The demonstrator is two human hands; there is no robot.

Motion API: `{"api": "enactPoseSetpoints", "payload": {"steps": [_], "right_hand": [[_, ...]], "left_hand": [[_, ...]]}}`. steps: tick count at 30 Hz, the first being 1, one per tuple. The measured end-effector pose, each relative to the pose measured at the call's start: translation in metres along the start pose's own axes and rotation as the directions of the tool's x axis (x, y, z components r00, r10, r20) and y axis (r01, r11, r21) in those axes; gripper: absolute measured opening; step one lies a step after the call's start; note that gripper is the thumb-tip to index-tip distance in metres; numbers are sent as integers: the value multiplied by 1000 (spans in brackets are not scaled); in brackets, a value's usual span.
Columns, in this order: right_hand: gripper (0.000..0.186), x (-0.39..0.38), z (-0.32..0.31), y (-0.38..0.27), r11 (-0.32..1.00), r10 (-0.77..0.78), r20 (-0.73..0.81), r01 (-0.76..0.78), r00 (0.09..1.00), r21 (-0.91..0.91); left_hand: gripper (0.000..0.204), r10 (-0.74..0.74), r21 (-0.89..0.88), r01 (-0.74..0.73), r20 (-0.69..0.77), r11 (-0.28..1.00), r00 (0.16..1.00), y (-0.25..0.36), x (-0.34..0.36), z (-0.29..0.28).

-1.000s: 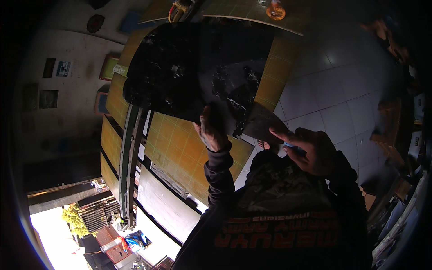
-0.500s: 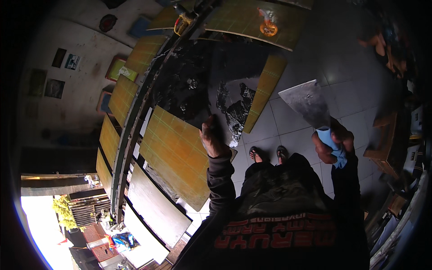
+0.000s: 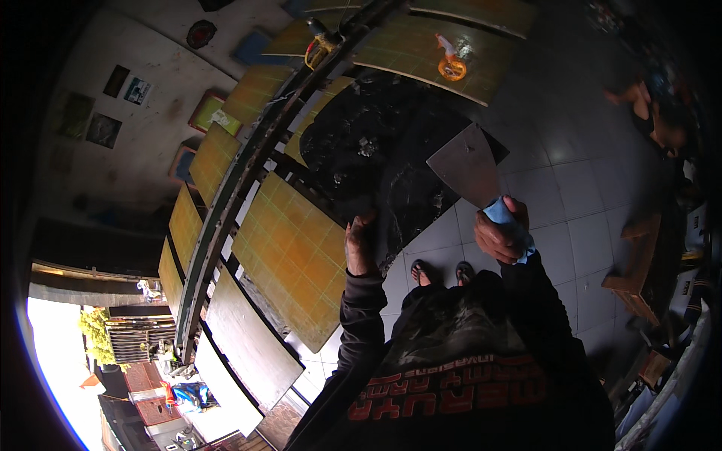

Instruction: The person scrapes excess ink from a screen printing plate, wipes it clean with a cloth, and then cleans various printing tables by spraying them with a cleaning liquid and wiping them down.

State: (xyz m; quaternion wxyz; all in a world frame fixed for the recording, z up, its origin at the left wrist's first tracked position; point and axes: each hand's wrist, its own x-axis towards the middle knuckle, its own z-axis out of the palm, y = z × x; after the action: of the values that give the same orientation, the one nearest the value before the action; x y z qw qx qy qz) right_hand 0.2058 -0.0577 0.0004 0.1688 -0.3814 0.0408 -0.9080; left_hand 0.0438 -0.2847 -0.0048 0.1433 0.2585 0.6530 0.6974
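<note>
In my right hand is a wide-bladed scraper, its handle wrapped in light blue cloth. The fingers are closed round the wrap, and the metal blade overlaps the black sheet in view; whether it touches cannot be told. My left hand is closed at the near left edge of a black, glossy, smeared sheet, its fingertips partly lost in the dark. Small whitish lumps lie on the sheet. A yellow-green board shows beyond the sheet's far left edge.
Yellow gridded boards stand out from a long dark rail on my left. A spray bottle with an orange top lies on the far board. To the right are a wooden stool and a seated person. Grey tiles cover the floor.
The scraper has swung left from over the tiles to over the black sheet. The sheet has shifted right and now covers the narrow yellow strip. My left hand has lowered slightly.
</note>
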Motion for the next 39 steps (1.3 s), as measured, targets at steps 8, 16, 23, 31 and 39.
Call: {"api": "enactPoseSetpoints", "payload": {"steps": [8,16,23,31,39], "right_hand": [[66,-30,6,17,1000,9,-72,-8,997,19],[65,-72,18,31,998,-8,-236,24,972,63],[61,-84,47,44,984,-157,-693,51,703,-171],[57,-16,87,38,785,-337,-814,-336,473,-521],[68,38,102,-23,300,-665,-594,-566,454,-768]], "left_hand": [[86,-9,60,10,-21,998,1000,-40,18,-21],[45,-83,21,85,-65,996,994,-4,21,-8],[40,142,343,-88,-136,935,981,-16,8,-35],[44,93,347,19,-304,938,948,-22,-14,-77],[54,-183,-170,150,-202,974,962,-68,-8,-106]]}}
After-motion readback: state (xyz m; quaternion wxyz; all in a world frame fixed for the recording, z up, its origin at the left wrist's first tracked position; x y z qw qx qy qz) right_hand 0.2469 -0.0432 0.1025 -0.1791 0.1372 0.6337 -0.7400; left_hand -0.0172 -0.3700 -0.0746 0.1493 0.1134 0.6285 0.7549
